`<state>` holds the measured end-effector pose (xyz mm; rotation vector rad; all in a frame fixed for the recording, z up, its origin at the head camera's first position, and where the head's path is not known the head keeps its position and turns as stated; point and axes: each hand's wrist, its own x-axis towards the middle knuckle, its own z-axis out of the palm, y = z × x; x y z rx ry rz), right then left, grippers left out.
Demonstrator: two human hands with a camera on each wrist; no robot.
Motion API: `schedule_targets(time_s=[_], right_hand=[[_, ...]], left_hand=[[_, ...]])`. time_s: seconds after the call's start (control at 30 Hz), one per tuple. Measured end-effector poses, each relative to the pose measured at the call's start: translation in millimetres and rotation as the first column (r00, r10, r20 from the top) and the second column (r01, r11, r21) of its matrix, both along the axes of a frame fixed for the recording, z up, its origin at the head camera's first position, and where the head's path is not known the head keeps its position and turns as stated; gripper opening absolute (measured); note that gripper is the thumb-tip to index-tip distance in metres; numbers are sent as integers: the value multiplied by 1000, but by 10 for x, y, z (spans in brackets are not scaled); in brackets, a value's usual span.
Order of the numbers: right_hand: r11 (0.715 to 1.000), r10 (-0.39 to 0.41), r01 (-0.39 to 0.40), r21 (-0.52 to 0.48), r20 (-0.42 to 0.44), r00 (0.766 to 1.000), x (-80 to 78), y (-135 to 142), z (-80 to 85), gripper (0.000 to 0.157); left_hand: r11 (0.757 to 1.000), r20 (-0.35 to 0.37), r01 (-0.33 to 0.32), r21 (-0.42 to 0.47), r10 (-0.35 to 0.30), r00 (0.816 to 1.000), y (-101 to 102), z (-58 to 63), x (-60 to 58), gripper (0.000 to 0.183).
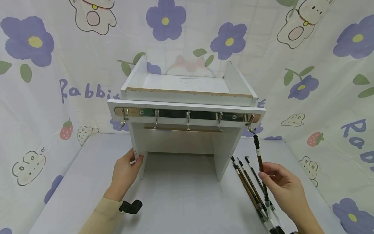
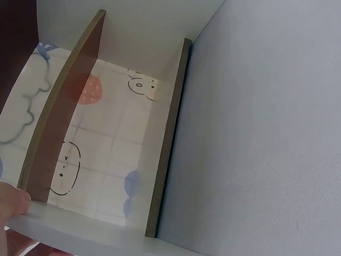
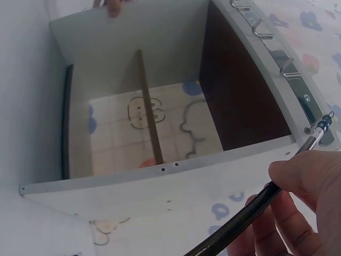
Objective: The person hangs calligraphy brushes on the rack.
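A white wooden shelf (image 1: pixel 187 103) stands in the middle of the head view, with a metal hook rail (image 1: pixel 172 113) along its front edge. My left hand (image 1: pixel 124 174) pinches the front edge of its left side panel. In my right hand (image 1: pixel 287 190) a calligraphy brush (image 1: pixel 259 156) is held upright between thumb and fingers, bristle end down. The hanging loop at its top is right at the rightmost hook (image 1: pixel 249 125). The right wrist view shows the brush handle (image 3: pixel 240 218) slanting up to that rail end.
Several other brushes (image 1: pixel 248 182) lie on the white table (image 1: pixel 178 201) to the right of the shelf, beneath my right hand. Behind stands a patterned curtain (image 1: pixel 187 39). A black device (image 1: pixel 131 207) is strapped at my left wrist.
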<state>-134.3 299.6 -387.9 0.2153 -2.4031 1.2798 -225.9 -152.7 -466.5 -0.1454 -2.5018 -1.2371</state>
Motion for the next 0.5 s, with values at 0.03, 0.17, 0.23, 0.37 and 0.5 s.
schedule_targets(time_s=[0.03,0.17,0.23,0.37,0.5], right_hand=[[1000,2,-2,-3,1,1000,-2,0,-1,24],[1000,6,-6,-17,2,1000,-5,-1,-9,23],[1000,8,-8,-24,1,1000,-7,-4,-11,23],[1000,11,-11,-20,1,1000,-6,-11,-14,23],[1000,13,-13,-14,15,1000,-2,-17,-21,23]], left_hand=[[1000,2,0,0,0,1000,1,1,1,39],[1000,6,-1,2,1,1000,2,8,0,39],[1000,8,-3,1,3,1000,0,7,1,39],[1000,4,-6,4,6,1000,-2,4,4,39],[1000,-9,-5,0,5,1000,-3,-3,3,39]])
